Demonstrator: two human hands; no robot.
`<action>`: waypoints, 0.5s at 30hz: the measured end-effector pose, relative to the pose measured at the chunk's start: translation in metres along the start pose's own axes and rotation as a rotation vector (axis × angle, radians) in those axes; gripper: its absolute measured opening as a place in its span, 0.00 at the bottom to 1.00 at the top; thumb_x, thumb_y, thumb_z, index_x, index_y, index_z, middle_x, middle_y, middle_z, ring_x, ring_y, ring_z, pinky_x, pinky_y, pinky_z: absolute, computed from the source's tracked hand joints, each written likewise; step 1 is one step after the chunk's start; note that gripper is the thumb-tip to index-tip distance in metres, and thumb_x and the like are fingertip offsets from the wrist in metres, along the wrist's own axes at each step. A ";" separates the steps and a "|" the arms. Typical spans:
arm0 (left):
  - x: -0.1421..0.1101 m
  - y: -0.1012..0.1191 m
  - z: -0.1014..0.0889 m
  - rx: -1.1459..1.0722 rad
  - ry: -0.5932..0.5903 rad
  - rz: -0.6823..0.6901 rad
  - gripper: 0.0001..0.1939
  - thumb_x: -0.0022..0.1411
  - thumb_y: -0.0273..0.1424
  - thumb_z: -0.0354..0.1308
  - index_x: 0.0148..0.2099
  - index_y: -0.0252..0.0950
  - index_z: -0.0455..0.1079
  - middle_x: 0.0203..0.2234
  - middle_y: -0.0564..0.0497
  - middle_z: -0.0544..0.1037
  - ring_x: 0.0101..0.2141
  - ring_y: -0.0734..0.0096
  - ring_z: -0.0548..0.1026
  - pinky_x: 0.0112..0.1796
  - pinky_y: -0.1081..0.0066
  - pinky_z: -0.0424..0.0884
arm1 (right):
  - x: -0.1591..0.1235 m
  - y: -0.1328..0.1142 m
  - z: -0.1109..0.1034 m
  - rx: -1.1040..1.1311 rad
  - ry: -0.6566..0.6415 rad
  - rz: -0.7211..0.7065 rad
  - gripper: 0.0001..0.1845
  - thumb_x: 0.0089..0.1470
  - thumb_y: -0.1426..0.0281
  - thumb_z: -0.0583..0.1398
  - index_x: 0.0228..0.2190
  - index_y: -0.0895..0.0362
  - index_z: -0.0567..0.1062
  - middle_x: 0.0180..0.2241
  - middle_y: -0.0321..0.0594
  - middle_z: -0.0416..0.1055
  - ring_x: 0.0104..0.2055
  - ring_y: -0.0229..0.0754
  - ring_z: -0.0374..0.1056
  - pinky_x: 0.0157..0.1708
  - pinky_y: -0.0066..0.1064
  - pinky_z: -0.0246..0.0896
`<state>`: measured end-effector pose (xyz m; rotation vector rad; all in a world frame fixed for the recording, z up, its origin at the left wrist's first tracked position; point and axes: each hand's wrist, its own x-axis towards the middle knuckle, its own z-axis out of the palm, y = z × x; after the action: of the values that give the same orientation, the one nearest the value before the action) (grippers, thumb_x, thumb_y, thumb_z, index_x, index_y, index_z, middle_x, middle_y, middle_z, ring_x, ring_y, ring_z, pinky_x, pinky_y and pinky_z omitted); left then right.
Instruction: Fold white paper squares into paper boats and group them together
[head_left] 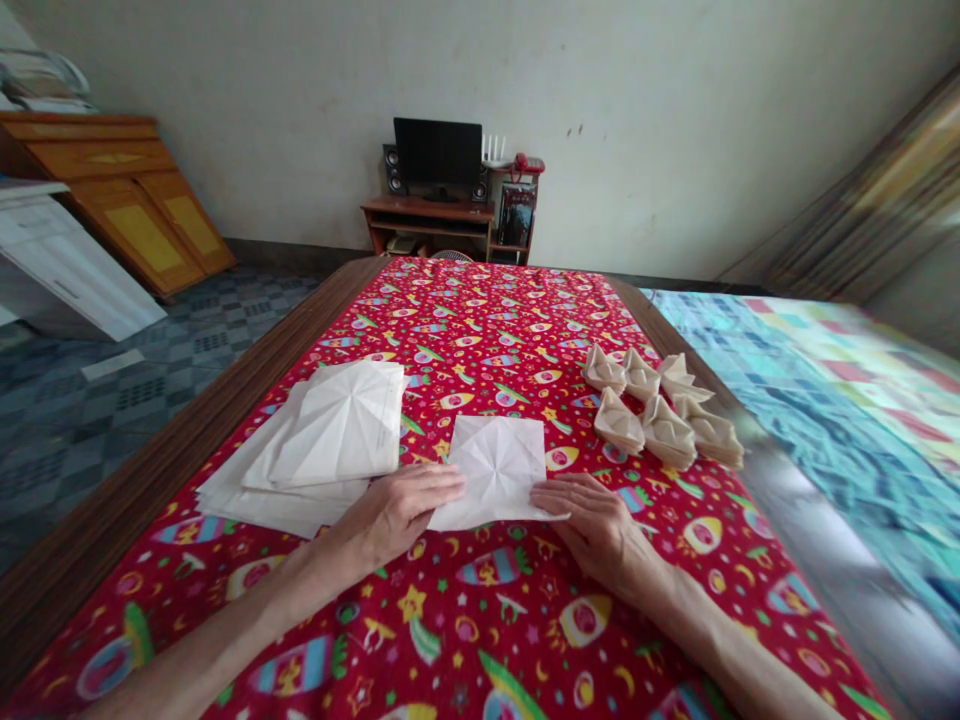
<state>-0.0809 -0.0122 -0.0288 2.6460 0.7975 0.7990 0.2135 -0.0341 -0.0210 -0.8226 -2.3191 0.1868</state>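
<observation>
A square sheet of white paper (496, 462), marked with crease lines that spread from its middle, lies on the red patterned tablecloth in front of me. The fingers of my left hand (412, 505) are together and hold its left edge. At the lower right corner, my right hand (596, 515) has its fingers closed over the paper, and the near edge there curls up slightly. Both thumbs are mostly hidden. Left of the sheet, close to my left hand, sits a loose stack of creased white papers (341, 430). Several folded paper pieces (669, 435) stand in bunches to the right.
The red tablecloth (487, 610) covers a long wooden table with a dark edge (187, 445). A bed with blue bedding (757, 400) adjoins on the right. Beyond the far end, a monitor (439, 155) stands on a brown desk. A wooden cabinet (150, 205) is at the left.
</observation>
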 end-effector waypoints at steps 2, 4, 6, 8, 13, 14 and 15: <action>0.003 0.005 0.003 -0.059 0.038 -0.013 0.14 0.65 0.24 0.48 0.49 0.36 0.72 0.44 0.47 0.78 0.48 0.67 0.74 0.49 0.66 0.70 | -0.004 -0.002 -0.005 0.007 0.012 0.011 0.16 0.57 0.78 0.52 0.44 0.56 0.73 0.39 0.43 0.78 0.42 0.41 0.73 0.44 0.36 0.67; 0.006 0.009 0.005 -0.109 0.063 -0.082 0.11 0.66 0.28 0.49 0.43 0.36 0.74 0.38 0.47 0.79 0.43 0.68 0.76 0.45 0.69 0.71 | -0.007 -0.005 -0.008 0.016 0.011 0.040 0.15 0.57 0.77 0.52 0.43 0.56 0.74 0.39 0.43 0.77 0.41 0.41 0.73 0.42 0.33 0.66; 0.010 0.011 0.006 -0.110 0.080 -0.183 0.13 0.66 0.30 0.49 0.32 0.35 0.72 0.27 0.50 0.77 0.33 0.71 0.75 0.37 0.73 0.70 | -0.006 -0.006 -0.008 0.020 0.002 0.150 0.13 0.59 0.74 0.52 0.37 0.57 0.76 0.34 0.42 0.77 0.35 0.39 0.73 0.36 0.29 0.65; 0.013 0.009 0.007 -0.084 0.096 -0.276 0.18 0.66 0.31 0.49 0.24 0.34 0.67 0.20 0.53 0.70 0.24 0.74 0.71 0.29 0.76 0.66 | -0.002 -0.005 -0.005 0.016 -0.001 0.338 0.15 0.59 0.69 0.53 0.25 0.58 0.75 0.22 0.37 0.73 0.24 0.35 0.67 0.25 0.25 0.59; 0.023 0.004 0.011 -0.002 0.119 -0.442 0.19 0.65 0.34 0.47 0.21 0.36 0.60 0.16 0.55 0.65 0.20 0.76 0.65 0.25 0.75 0.59 | 0.018 0.008 0.006 0.080 -0.001 0.746 0.20 0.55 0.62 0.55 0.17 0.58 0.70 0.14 0.31 0.60 0.17 0.31 0.55 0.19 0.23 0.45; 0.025 0.006 0.011 0.035 0.112 -0.476 0.18 0.64 0.34 0.47 0.22 0.36 0.60 0.17 0.55 0.66 0.21 0.75 0.65 0.26 0.75 0.59 | 0.021 0.009 0.007 0.067 -0.005 0.773 0.18 0.54 0.62 0.56 0.17 0.58 0.70 0.15 0.31 0.61 0.18 0.31 0.56 0.19 0.23 0.45; 0.028 0.008 0.011 0.078 0.090 -0.510 0.18 0.65 0.34 0.47 0.22 0.36 0.61 0.18 0.54 0.67 0.22 0.74 0.66 0.26 0.74 0.59 | 0.023 0.010 0.008 0.037 -0.014 0.784 0.17 0.54 0.63 0.56 0.18 0.57 0.70 0.15 0.31 0.61 0.19 0.32 0.56 0.20 0.24 0.45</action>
<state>-0.0518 -0.0036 -0.0227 2.3111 1.4709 0.7550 0.1995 -0.0115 -0.0180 -1.6728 -1.8793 0.5643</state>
